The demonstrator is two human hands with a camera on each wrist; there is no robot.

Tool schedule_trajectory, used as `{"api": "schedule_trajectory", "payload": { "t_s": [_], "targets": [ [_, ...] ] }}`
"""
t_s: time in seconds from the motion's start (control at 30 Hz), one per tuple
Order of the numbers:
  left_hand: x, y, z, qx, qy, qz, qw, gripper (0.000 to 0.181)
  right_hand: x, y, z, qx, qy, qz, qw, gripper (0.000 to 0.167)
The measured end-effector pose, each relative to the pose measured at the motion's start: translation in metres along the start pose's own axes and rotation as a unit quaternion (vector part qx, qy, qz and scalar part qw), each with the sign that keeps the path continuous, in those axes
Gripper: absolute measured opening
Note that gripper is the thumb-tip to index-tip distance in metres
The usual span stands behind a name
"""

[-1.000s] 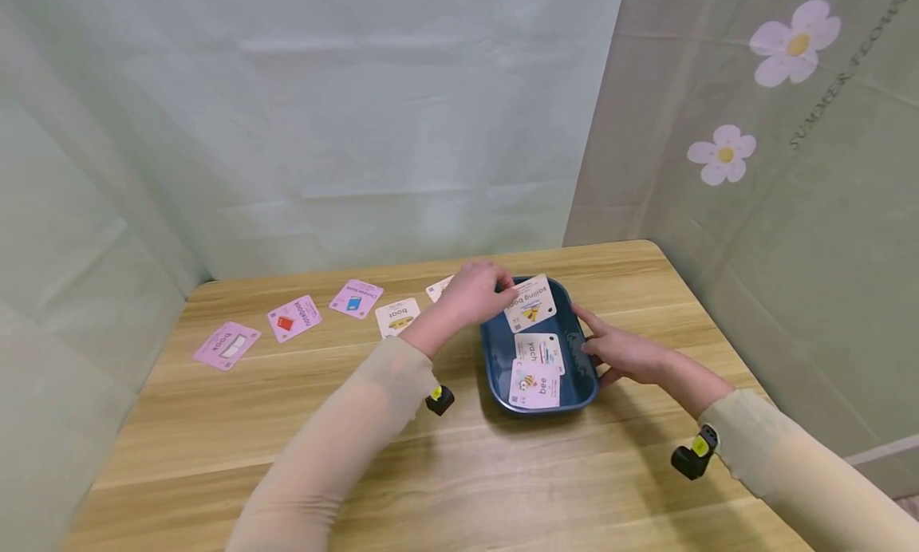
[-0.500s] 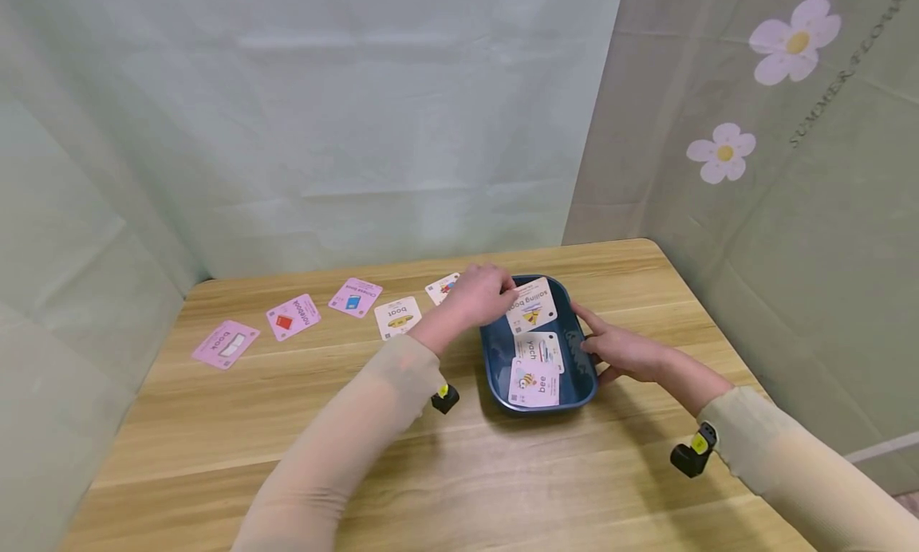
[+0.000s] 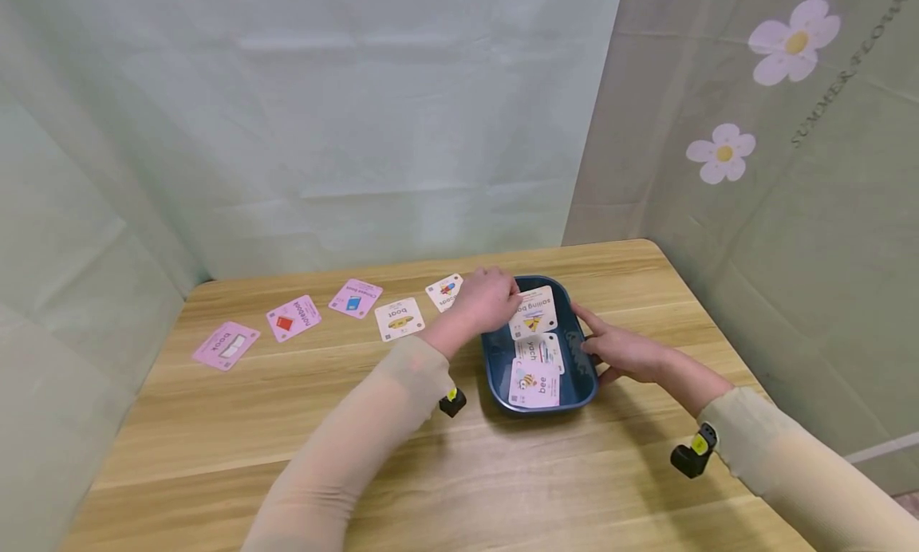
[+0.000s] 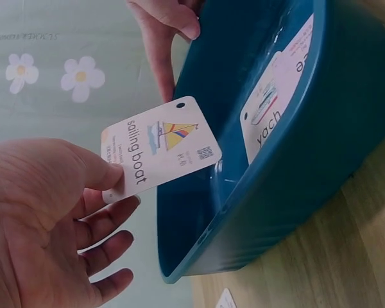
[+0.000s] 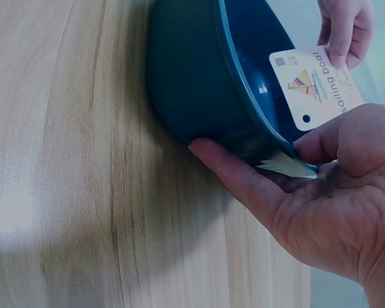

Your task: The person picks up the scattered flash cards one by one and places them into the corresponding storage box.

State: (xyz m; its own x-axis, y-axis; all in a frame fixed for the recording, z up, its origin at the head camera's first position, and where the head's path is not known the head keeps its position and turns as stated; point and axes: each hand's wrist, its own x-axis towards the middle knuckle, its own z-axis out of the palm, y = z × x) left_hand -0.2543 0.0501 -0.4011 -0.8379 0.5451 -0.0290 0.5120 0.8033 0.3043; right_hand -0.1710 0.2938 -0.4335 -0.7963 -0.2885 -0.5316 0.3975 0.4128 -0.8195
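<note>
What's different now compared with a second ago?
The left hand, pinching the sailing boat card, has shifted slightly right and down in the head view; the card turned a little. Nothing was released. The right hand still holds the blue tray; the loose cards stayed put.

Left hand (image 4: 58, 221), lower left of frame, pinches the sailing boat card (image 4: 163, 149), centre, at its left end. Blue bin (image 4: 308, 170) occupies the right; inside lies the yach card (image 4: 262, 115). Right hand (image 4: 158, 29) at top centre.

a screened-off booth: creased hangings (image 3: 775, 225), partly flower-printed, close round a wood-grain table (image 3: 567, 480).
</note>
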Motion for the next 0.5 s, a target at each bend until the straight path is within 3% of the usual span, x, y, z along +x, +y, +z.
{"api": "schedule_trajectory", "payload": {
  "t_s": [0.5],
  "targets": [
    [0.0034, 0.0065, 0.0087, 0.062, -0.026, 0.014, 0.9976, 0.030, 0.0004, 0.0010, 0.0000, 0.007, 0.003, -0.003, 1.0000, 0.077]
  ]
}}
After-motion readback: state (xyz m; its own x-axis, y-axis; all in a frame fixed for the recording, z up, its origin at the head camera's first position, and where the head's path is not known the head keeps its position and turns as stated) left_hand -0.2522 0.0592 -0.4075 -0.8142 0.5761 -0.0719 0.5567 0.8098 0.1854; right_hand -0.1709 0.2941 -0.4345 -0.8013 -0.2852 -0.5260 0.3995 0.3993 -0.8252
